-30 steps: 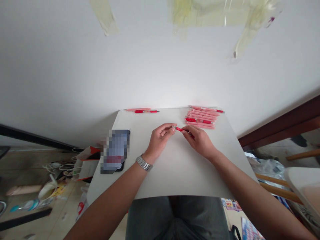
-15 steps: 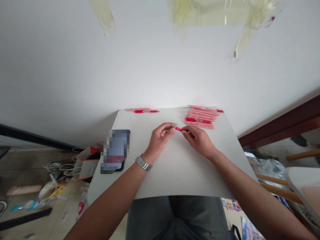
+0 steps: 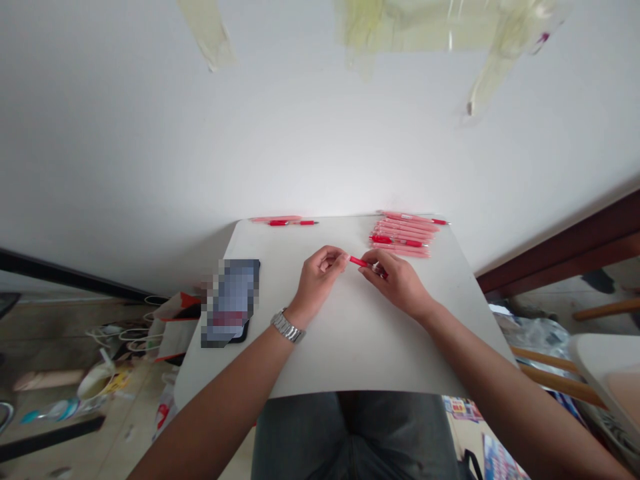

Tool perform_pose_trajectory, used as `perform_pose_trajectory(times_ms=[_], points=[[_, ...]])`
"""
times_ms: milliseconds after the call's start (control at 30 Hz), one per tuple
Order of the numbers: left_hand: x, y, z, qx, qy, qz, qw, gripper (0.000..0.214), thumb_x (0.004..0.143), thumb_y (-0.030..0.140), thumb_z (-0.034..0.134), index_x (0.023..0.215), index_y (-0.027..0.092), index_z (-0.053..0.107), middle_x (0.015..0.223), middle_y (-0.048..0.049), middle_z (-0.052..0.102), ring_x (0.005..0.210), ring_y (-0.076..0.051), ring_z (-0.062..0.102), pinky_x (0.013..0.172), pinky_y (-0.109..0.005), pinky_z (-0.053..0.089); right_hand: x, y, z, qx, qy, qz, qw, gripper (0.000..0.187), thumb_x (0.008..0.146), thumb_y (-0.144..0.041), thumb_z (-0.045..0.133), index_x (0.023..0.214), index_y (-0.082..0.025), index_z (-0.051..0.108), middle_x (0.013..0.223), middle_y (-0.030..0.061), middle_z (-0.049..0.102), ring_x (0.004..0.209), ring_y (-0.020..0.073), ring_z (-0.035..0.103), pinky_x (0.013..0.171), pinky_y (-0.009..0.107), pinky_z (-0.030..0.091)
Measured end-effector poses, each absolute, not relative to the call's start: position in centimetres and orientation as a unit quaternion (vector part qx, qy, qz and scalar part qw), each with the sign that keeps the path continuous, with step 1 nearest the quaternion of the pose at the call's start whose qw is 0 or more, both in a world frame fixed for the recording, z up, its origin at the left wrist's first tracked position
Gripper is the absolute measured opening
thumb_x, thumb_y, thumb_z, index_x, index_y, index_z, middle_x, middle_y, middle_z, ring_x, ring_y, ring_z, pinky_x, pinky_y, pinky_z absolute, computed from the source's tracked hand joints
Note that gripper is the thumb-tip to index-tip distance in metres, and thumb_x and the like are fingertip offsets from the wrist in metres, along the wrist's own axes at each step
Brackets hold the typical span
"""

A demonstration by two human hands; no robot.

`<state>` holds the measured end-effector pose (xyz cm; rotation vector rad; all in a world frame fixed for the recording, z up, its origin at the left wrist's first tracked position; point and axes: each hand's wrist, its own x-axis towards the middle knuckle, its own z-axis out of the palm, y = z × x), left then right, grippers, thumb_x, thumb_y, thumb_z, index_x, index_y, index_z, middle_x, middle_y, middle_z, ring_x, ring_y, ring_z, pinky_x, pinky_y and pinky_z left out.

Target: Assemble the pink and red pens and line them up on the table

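Observation:
Both hands hold one red pen (image 3: 358,261) over the middle of the small white table (image 3: 350,347). My left hand (image 3: 320,277), with a metal watch on its wrist, is curled and pinches the pen's left tip. My right hand (image 3: 395,283) grips the pen's barrel, its fingers closed round it. The part of the pen inside the right hand is hidden.
Several red pens (image 3: 403,233) lie in a row at the table's far right. One more red pen (image 3: 293,223) lies at the far left edge against the wall. A dark phone (image 3: 233,300) rests on the table's left edge. Bags and clutter sit on the floor at left; a chair stands at right.
My left fingers have closed over the pen's metal tip, which showed before. Both hands stay in almost the same place.

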<state>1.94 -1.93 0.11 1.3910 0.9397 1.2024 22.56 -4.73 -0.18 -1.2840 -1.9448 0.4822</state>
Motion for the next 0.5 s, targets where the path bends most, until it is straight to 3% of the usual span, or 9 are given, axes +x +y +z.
perform_pose_trajectory(times_ms=[500], points=[[1.83, -1.5, -0.51, 0.516, 0.382, 0.532, 0.553, 0.028, 0.091, 0.046, 0.077, 0.097, 0.02, 0.069, 0.093, -0.0033, 0.07, 0.084, -0.016, 0.068, 0.085, -0.032, 0.058, 22.77, -4.58, -0.51, -0.513, -0.752, 0.194, 0.366, 0.01, 0.1, -0.032, 0.063, 0.106, -0.025, 0.06, 0.088, 0.0006, 0.071, 0.068, 0.0145, 0.059, 0.064, 0.027, 0.042]])
